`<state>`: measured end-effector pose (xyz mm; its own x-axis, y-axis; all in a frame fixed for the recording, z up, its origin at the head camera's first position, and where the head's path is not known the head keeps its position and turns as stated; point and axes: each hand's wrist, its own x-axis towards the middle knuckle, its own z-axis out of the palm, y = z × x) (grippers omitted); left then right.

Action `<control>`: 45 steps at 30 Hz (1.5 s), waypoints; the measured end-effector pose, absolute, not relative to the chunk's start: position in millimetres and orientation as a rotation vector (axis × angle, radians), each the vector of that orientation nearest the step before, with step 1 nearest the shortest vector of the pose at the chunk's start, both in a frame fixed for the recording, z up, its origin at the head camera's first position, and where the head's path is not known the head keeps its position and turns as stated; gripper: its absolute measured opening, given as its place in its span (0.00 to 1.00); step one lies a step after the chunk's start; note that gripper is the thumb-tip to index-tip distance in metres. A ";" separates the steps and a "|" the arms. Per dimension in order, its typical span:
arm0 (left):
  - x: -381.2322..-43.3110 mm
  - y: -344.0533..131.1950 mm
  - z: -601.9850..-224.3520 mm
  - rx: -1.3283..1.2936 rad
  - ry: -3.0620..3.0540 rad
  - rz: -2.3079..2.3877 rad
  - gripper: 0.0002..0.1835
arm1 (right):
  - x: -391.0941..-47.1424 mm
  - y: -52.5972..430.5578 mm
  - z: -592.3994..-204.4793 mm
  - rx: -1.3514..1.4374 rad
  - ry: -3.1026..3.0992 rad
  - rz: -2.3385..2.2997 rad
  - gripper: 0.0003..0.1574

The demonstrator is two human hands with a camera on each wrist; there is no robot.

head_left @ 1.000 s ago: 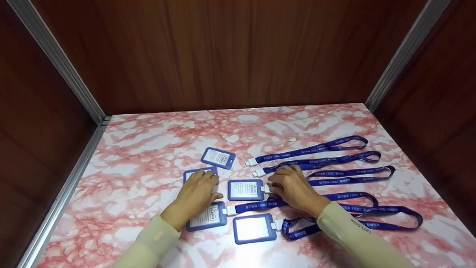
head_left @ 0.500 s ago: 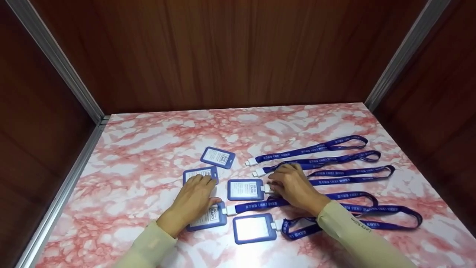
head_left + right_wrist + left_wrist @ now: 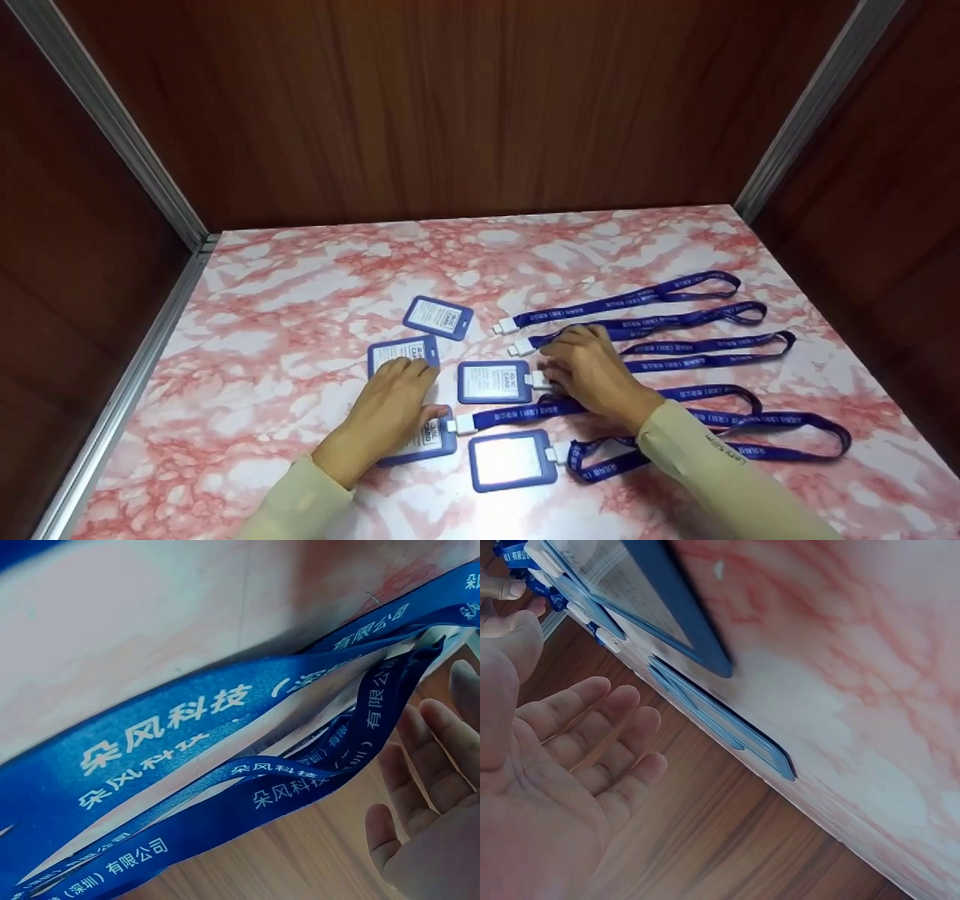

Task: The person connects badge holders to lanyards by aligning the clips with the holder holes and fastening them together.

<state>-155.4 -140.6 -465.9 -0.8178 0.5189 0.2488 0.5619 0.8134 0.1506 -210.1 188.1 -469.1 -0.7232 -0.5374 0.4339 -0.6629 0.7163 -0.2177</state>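
Note:
In the head view my left hand (image 3: pixel 390 409) is held over the lower left badge holder (image 3: pixel 431 452), which has a blue frame and a white clip. Its fingers are loosely bent with nothing between them, as the left wrist view also shows. The fingertips overlap the near edge of another blue badge holder (image 3: pixel 401 350). My right hand (image 3: pixel 592 369) pinches the white lanyard clip (image 3: pixel 539 380) joined to the middle badge holder (image 3: pixel 495 382). Part of that clip is hidden by the fingers. A blue printed lanyard (image 3: pixel 172 720) crosses the right wrist view beside the right hand.
A loose badge holder (image 3: pixel 438 318) lies farther back. Two lanyards with bare white clips (image 3: pixel 505 325) stretch to the right. At the front, a glare-covered badge holder (image 3: pixel 513 460) is joined to its lanyard. Dark wood panels (image 3: pixel 480 112) wall in the marbled table (image 3: pixel 315 262).
My left hand has drawn slightly back toward the near side, uncovering more of the badge holder beyond its fingertips. The right hand stays at the same clip.

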 end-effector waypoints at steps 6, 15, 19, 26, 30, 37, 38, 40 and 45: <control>-152.0 -141.1 -467.1 -0.870 -2.785 -0.347 0.30 | -211.8 188.5 -468.5 0.927 -2.605 0.496 0.18; -147.1 -142.2 -465.5 -0.876 -2.807 -0.387 0.30 | -215.5 188.9 -466.5 0.927 -2.611 0.504 0.16; -145.7 -143.4 -466.0 -0.884 -2.808 -0.385 0.30 | -216.7 186.8 -465.5 0.924 -2.616 0.489 0.15; -142.2 -146.0 -465.5 -0.873 -2.851 -0.430 0.32 | -218.6 182.9 -463.2 0.926 -2.611 0.465 0.14; -140.6 -147.3 -464.6 -0.868 -2.867 -0.443 0.33 | -220.2 181.7 -462.9 0.933 -2.603 0.449 0.16; -137.1 -150.6 -463.7 -0.870 -2.872 -0.436 0.33 | -222.8 179.3 -459.5 0.966 -2.590 0.446 0.19; -136.9 -150.9 -463.6 -0.873 -2.870 -0.434 0.33 | -223.2 178.8 -459.0 0.967 -2.596 0.445 0.19; -136.5 -151.5 -463.6 -0.878 -2.864 -0.429 0.33 | -224.2 177.4 -458.4 0.966 -2.615 0.442 0.18; -134.9 -153.4 -464.2 -0.883 -2.865 -0.426 0.34 | -227.9 173.0 -456.7 0.948 -2.655 0.429 0.18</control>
<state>-134.9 -153.4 -464.2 -0.8242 0.5340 0.1887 0.5658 0.7911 0.2324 -227.9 173.0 -456.7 -0.7417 -0.5630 0.3646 -0.6492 0.7392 -0.1792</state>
